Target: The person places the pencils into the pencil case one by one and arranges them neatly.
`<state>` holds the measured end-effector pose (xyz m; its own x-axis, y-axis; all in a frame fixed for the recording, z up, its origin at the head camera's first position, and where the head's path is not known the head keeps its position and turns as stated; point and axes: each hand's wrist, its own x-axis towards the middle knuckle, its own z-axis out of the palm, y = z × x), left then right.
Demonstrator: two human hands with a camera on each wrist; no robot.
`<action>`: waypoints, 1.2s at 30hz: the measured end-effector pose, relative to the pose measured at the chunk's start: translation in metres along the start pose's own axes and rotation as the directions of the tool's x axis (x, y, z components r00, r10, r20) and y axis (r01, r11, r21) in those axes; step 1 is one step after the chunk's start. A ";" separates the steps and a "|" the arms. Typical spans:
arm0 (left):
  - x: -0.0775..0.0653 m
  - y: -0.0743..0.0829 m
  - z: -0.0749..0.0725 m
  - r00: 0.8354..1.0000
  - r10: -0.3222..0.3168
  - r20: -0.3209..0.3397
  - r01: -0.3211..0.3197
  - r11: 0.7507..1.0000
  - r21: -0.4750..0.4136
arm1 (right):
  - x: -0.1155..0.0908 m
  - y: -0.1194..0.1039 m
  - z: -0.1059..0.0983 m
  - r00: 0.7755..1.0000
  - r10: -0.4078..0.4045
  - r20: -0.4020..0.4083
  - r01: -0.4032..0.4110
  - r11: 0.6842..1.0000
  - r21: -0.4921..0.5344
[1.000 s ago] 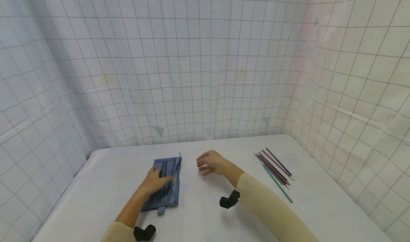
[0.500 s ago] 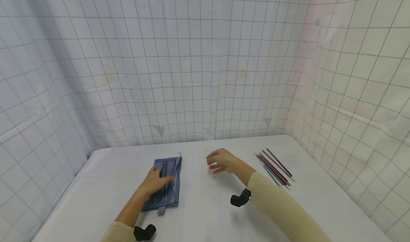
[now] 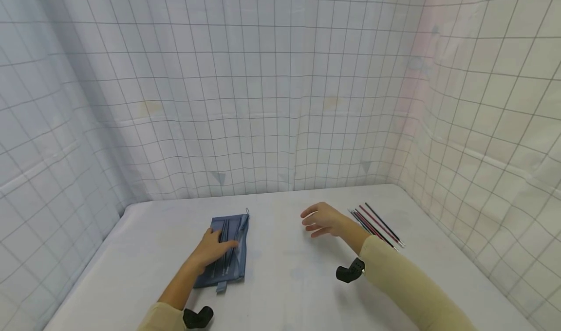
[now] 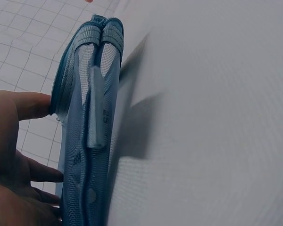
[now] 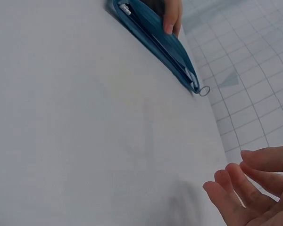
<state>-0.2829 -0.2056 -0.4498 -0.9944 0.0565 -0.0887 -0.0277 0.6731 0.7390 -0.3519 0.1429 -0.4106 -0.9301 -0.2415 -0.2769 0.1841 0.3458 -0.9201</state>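
A blue zippered pencil pouch [image 3: 238, 263] lies flat on the left side of the table. My left hand [image 3: 210, 250] rests on its upper face, thumb and fingers spread. In the left wrist view the fingertips touch the side of the pouch [image 4: 73, 155], whose end tab sticks out. Several dark pencils show through its front. Seen from the right wrist, the zipper side of the pouch [image 5: 151, 40] gapes, with a white pencil end [image 5: 125, 8] just inside. My right hand [image 3: 325, 220] hovers over the table, fingers loosely bent, holding nothing.
Several black and red pencils [image 3: 384, 225] lie side by side at the right, partly hidden behind my right forearm. White cloth covers the table [image 3: 271, 272]. Grid-patterned curtains [image 3: 271, 102] enclose it at the back and both sides.
My right hand has moved rightward, away from the pouch and toward the loose pencils, its sleeve now covering some of them. The left hand and the pouch have stayed in place.
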 end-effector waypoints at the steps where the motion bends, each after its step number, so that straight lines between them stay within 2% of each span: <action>1: 0.000 0.000 0.000 1.000 -0.001 0.000 0.001 1.000 -0.002 | -0.001 0.003 -0.003 1.000 -0.003 -0.004 0.003 1.000 -0.003; 10: 0.001 0.000 0.001 1.000 0.011 0.007 -0.011 1.000 -0.005 | -0.016 0.016 -0.031 0.999 0.006 -0.046 -0.006 1.000 -0.010; 25: 0.004 -0.001 -0.001 1.000 0.009 0.021 -0.009 1.000 0.008 | -0.039 0.042 -0.088 0.998 -0.002 -0.063 -0.002 0.998 -0.066; 36: 0.004 -0.002 -0.001 1.000 0.011 0.022 -0.011 1.000 -0.004 | -0.057 0.052 -0.114 0.993 0.034 -0.110 -0.046 0.993 -0.111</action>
<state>-0.2870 -0.2068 -0.4509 -0.9922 0.0804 -0.0952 -0.0171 0.6692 0.7429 -0.3254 0.2783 -0.4106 -0.9527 -0.1280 -0.2758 0.1905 0.4555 -0.8696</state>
